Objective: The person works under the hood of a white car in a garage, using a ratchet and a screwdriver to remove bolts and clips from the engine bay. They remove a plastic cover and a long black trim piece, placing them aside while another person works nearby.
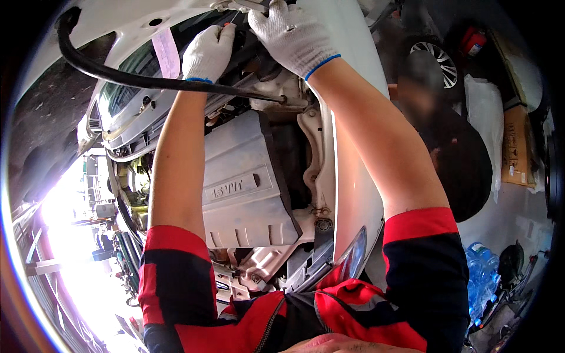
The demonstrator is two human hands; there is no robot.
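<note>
Both my hands wear white knitted gloves with blue cuffs and are raised at the top of the view, beside the raised white hood (126,26) of a car. My right hand (291,35) is closed on a slim silver metal bar (252,5), which looks like a tool handle. That bar meets a metal fitting (222,5) at the hood's edge, partly cut off by the frame. Just left of it, my left hand (209,53) has its fingers curled, with a small orange spot at the fingertips. What it holds, if anything, I cannot make out.
A black support strut (135,80) crosses above my left forearm. Below lies the engine bay with a grey engine cover (250,182); the white fender (359,176) runs on the right. Beyond it a person in dark clothes (462,159) crouches near a wheel (438,62) and blue bottles (482,273).
</note>
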